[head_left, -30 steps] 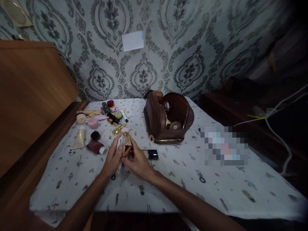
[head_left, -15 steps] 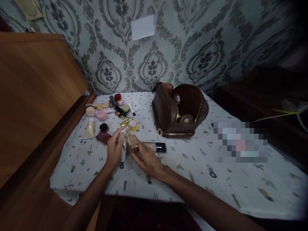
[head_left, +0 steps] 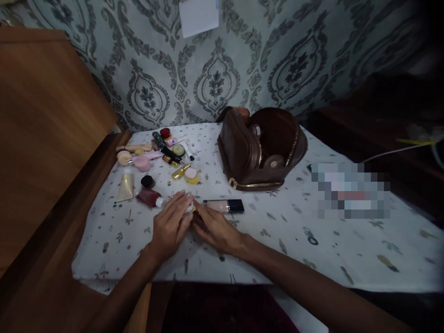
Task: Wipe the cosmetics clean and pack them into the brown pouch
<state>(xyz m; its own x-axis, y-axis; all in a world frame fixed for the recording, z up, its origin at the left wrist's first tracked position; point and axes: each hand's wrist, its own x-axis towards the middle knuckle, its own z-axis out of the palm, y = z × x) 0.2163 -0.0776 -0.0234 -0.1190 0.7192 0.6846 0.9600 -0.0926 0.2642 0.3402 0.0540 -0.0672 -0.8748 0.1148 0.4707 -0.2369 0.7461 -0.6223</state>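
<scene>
My left hand (head_left: 171, 225) lies fingers-out on the patterned tablecloth (head_left: 277, 240), with a bit of white tissue (head_left: 189, 209) showing at its fingertips. My right hand (head_left: 217, 229) lies beside it, fingers over a small gold bottle (head_left: 194, 211) that is almost wholly hidden between the two hands. A foundation bottle with a dark cap (head_left: 224, 206) lies just beyond my right fingertips. A dark red bottle with a white cap (head_left: 148, 196) lies just beyond my left hand.
An open brown zip pouch (head_left: 243, 157) stands at the back middle with items inside. Several cosmetics (head_left: 163, 152) are scattered at the back left, with a cream tube (head_left: 125, 185) and a black jar (head_left: 147, 181). A wooden panel (head_left: 45, 115) borders the left side.
Both hands came down from holding the gold bottle upright to lying low on the cloth, covering the bottle. The view tilted downward a little.
</scene>
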